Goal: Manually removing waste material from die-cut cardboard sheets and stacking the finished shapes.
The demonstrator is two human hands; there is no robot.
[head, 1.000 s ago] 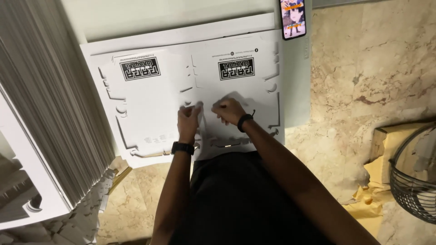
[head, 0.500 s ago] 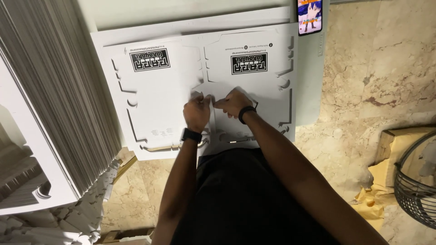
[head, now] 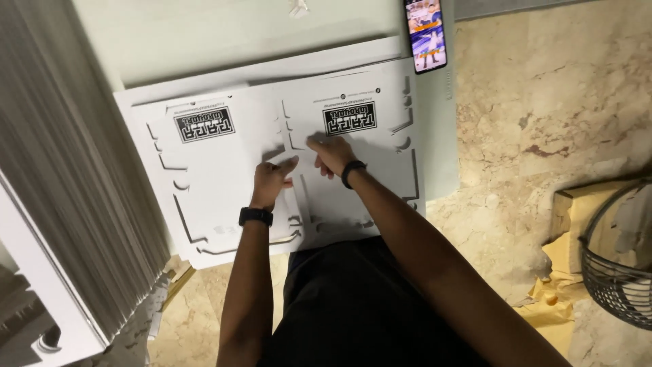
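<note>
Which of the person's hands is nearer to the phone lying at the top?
Right. The right hand lies on the white card sheet below-left of the phone; the left hand lies farther left and lower.

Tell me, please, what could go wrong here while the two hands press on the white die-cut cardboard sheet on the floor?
1. The left hand and right hand press near the middle cuts of the white die-cut sheet; its thin tabs might tear or crease.
2. The phone lies at the sheet's far corner, so a shifting sheet may push it.
3. The tall stack of sheets stands close on the left; an elbow could knock it.
</note>
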